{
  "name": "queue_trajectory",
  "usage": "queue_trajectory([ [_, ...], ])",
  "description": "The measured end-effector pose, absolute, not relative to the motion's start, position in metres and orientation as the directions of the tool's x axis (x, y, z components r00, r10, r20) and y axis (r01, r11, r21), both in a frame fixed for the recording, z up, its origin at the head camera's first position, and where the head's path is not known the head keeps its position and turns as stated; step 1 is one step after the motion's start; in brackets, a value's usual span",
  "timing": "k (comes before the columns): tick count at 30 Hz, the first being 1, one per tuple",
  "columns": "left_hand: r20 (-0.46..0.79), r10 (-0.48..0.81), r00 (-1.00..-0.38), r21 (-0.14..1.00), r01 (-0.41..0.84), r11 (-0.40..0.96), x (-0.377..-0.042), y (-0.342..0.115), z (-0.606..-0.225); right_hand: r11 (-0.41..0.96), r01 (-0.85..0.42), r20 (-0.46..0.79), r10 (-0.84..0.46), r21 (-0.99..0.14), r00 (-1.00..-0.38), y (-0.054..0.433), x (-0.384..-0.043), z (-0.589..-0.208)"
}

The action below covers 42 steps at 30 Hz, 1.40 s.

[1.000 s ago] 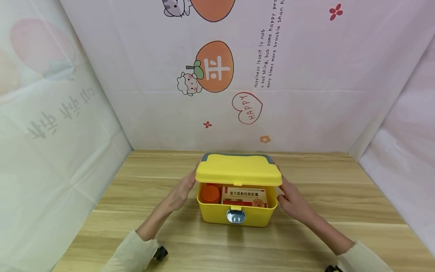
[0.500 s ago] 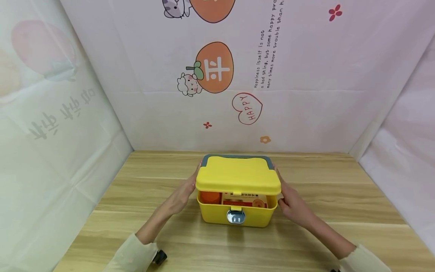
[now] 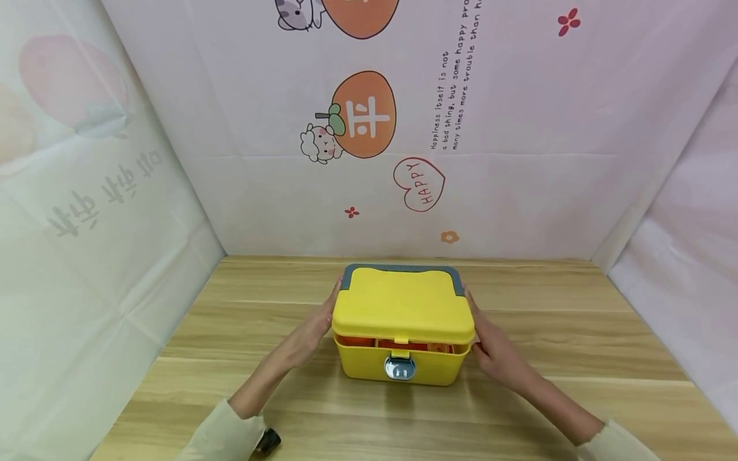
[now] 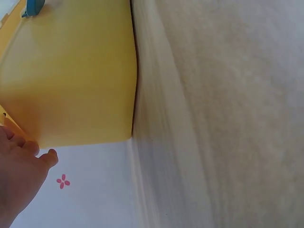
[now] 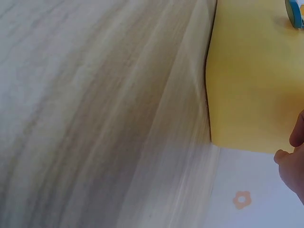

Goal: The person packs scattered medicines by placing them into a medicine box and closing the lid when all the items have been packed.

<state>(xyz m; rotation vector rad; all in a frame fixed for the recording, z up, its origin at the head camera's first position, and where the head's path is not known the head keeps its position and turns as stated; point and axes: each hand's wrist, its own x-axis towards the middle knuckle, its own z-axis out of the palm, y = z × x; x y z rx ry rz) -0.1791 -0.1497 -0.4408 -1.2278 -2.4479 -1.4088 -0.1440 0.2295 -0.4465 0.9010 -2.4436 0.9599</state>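
Note:
A yellow storage box (image 3: pixel 375 366) stands on the table with its lid (image 3: pixel 403 304) tilted down and a narrow gap at the front. Along the lid's left side, my left hand (image 3: pixel 307 336) grips its edge; the left wrist view shows bent fingers (image 4: pixel 31 148) at that edge. On the opposite side my right hand (image 3: pixel 497 349) holds the lid, lower fingers bent beside the box wall. Through the gap show an orange-red round cap (image 3: pixel 355 341) and a strip of a medicine carton (image 3: pixel 441 347), mostly hidden by the lid. A grey latch (image 3: pixel 400 367) hangs at the front.
The box is on a wood-grain table (image 3: pixel 230 307), toward its back edge. Behind it rises a white printed cloth (image 3: pixel 288 211), with cloth walls at left and right too. A black strap piece (image 3: pixel 268 442) is at the left cuff.
The lid has swung down toward the box, both hands moving with it. The gap has narrowed, and the carton and round cap are now mostly covered. The box base has stayed in place.

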Motion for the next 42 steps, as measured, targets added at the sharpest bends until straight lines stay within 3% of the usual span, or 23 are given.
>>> queue_trajectory([
  [16,0.356,0.626,-0.694,0.734,0.622,0.272,-0.173,-0.150,-0.446,0.573,-0.693,0.545,-0.444,-0.438,-0.711,0.230,-0.139,-0.455],
  [42,0.318,0.642,-0.698,0.704,0.627,0.334,-0.178,-0.150,-0.443,0.588,-0.672,0.514,-0.445,-0.450,-0.733,0.233,-0.145,-0.452],
])
